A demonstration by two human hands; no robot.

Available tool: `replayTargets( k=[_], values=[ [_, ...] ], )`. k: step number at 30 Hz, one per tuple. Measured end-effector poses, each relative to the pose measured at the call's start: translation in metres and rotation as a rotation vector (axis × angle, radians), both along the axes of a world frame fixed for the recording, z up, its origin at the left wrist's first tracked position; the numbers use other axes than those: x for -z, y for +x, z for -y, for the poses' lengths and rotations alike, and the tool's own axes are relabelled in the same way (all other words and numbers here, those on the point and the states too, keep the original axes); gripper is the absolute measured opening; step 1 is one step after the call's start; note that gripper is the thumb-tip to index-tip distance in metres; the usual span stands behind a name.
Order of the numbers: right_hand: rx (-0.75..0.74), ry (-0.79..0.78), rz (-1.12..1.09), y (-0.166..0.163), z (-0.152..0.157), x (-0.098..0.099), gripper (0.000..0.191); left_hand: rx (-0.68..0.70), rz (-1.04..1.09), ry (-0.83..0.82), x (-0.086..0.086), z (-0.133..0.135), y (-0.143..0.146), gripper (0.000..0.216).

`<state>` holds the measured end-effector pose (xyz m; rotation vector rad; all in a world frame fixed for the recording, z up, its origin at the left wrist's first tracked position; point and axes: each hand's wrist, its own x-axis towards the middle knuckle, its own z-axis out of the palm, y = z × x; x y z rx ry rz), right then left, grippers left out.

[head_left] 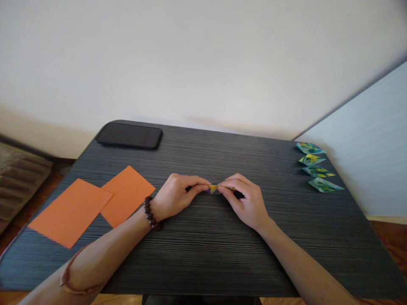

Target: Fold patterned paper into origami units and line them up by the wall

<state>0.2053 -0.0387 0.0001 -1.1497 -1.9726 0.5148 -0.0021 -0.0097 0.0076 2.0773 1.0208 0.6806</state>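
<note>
A small folded piece of patterned paper, yellow and purple, is held between both hands above the middle of the dark table. My left hand pinches its left end between thumb and fingers. At the right end, the thumb and fingers of my right hand are closed on the same paper. Most of the paper is covered by fingertips, so its full shape is hidden. A dark bead bracelet circles my left wrist.
Two orange paper sheets overlap at the left of the black-grained table. Behind them lies a black phone. Several folded green-blue paper pieces form a column near the right edge. A white wall borders the table's back.
</note>
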Motion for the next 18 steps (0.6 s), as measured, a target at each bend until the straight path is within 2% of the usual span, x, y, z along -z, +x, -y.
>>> replayTargets(
  k=[10,18],
  values=[
    [-0.022,-0.102,-0.065,0.0063,-0.0044,0.0032,0.012,-0.015,0.004,-0.034,0.0004,-0.0014,-0.0013,0.019],
    [0.068,-0.075,-0.037,0.0088,-0.003,0.0047,0.016,-0.077,0.0,-0.065,0.0016,-0.0019,-0.0012,0.02]
  ],
)
